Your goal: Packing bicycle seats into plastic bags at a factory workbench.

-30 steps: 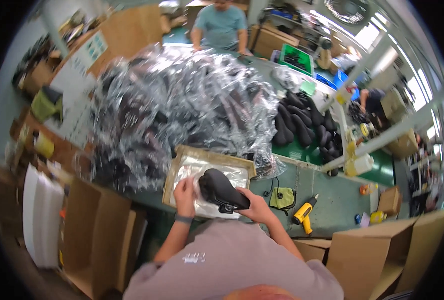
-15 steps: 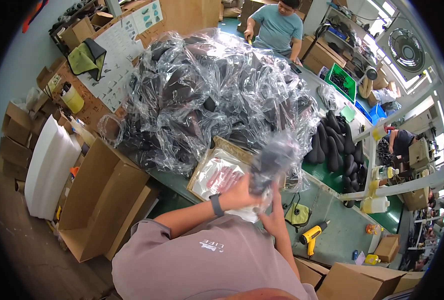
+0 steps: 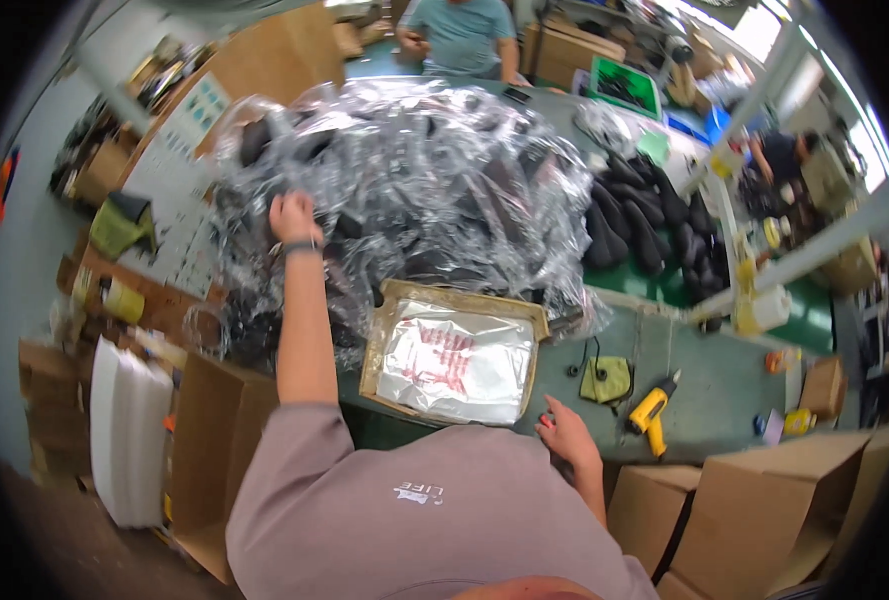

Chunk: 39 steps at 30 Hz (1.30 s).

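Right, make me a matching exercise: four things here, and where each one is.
1. bare left hand
2. yellow-and-black heat gun
3. shiny silver packaging with red markings
4. unwrapped black saddles

A. inside the shallow tan tray
B. piled right beside the clear-plastic-wrapped heap
C. at that heap's left part
D. on the green table, right of the yellow-green pouch

Pairs: 1-C, 2-D, 3-A, 4-B

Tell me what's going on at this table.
A person's left hand is at a big heap of black saddles in clear plastic; what it grips is unclear. Their right hand, a small red object against it, is by the green tabletop. Between them, a shallow brown tray holds flat, silvery plastic with red print.
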{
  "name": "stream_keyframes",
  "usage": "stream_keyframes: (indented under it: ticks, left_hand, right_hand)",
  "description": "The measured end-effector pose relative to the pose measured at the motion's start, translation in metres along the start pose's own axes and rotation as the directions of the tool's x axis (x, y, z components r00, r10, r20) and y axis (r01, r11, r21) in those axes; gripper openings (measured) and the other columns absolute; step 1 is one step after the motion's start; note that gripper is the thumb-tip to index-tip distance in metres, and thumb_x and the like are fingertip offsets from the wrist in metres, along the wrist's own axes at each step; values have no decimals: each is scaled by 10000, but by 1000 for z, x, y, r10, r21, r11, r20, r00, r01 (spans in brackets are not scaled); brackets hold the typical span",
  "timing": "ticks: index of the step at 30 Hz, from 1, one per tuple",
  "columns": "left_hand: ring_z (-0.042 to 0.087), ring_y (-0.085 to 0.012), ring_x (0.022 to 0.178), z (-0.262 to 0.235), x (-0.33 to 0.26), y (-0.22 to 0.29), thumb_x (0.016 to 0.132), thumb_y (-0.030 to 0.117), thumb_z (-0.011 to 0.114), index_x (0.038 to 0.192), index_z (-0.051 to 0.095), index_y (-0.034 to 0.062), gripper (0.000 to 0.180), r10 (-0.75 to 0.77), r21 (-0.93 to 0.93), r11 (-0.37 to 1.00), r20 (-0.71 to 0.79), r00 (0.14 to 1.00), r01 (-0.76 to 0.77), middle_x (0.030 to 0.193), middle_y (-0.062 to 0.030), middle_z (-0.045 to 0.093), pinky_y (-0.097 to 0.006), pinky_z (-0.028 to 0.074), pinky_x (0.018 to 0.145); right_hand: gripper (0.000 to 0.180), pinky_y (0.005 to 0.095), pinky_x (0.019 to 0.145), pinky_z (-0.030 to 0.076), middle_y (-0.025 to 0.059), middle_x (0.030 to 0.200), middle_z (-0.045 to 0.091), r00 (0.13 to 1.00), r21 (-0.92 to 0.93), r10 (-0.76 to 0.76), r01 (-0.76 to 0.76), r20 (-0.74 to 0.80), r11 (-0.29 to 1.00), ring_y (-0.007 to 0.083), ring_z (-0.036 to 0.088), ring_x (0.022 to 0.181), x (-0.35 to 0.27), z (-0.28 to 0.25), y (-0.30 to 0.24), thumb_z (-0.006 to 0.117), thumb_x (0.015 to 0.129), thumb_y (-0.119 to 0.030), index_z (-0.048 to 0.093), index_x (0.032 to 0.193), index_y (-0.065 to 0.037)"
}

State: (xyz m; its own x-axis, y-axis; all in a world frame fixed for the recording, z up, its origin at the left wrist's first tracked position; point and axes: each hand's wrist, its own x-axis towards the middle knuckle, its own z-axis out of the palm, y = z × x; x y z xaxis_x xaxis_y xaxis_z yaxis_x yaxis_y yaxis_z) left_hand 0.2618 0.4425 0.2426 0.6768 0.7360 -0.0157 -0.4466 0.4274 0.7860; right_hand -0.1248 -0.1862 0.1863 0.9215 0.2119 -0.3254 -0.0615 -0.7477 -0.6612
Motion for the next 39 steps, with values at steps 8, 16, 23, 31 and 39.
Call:
stream_keyframes:
  ticks: [8,16,23,31,39]
  left_hand:
    - [774,-388,1102,-88,-455,-178,1027,308,797,1417,731,183,415,-638,720,354,653,410,-597,1209,-133,810,-463,603,979]
    - [772,-392,1130,-21,-549,-216,1029,379,769,1486,675,124,532,-917,583,377,346,-200,-719,1278,-178,804,-491,615,964]
    - [730,-403,1241,32,-544,-233,1031,284,771,1526,640,86,550,-904,544,222,426,39,-809,1363,-194,768,-485,587,1050]
    - [712,-404,1308,18,-583,-256,1015,306,787,1551,636,78,601,-983,701,19,143,114,-712,1438,-221,734,-476,575,1096]
    - [714,-410,1303,44,-606,-242,1026,336,788,1540,648,89,587,-981,740,-27,108,158,-672,1422,-203,747,-476,582,1079]
  right_hand:
    - [717,560,1097,560,305,1349,732,930,-81,341,-332,137,940,487,692,1272,-27,-1,139,810,957,-356,573,1538,-10]
    - [791,542,1119,549,309,1391,716,924,68,379,-382,57,922,479,680,1298,46,-86,254,796,966,-366,512,1611,-6]
    - [791,475,1174,538,288,1551,642,966,322,253,-222,-59,920,434,664,1385,199,-146,375,813,955,-402,570,1586,9]
    - [917,526,1015,600,209,1435,668,725,987,688,-137,41,85,355,709,1187,463,-159,434,885,946,-322,421,1656,28]
    - [631,410,839,575,84,1233,755,772,991,636,90,-6,-100,224,729,1065,502,-183,372,951,911,-329,645,1386,-47]
